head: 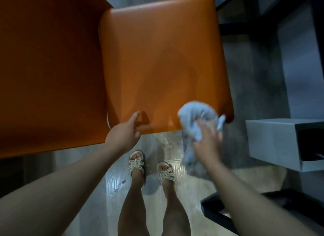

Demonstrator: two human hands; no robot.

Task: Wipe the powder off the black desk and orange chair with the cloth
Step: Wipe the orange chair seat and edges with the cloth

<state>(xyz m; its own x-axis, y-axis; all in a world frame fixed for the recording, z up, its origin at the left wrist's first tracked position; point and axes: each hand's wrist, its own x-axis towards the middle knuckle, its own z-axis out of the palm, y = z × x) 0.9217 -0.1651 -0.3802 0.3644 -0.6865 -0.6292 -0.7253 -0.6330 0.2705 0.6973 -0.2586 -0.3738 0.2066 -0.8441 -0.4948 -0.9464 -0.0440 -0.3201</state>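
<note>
The orange chair (161, 60) fills the upper middle, its padded seat facing me and its backrest spreading to the left. My left hand (125, 132) grips the seat's near edge, thumb on top and fingers under it. My right hand (207, 141) is closed around a bunched pale blue cloth (196, 116), which presses on the seat's near right corner and hangs down past the edge. The hand and cloth are motion-blurred. White powder specks lie on the floor (166, 141) just below the seat edge. The desk top is not visible.
A grey box (273, 141) with a dark open side stands at the right. Black frame bars (226, 26) run behind the chair at upper right, and another black frame (220, 213) sits low at the right. My sandalled feet (150, 167) stand on the pale wood floor.
</note>
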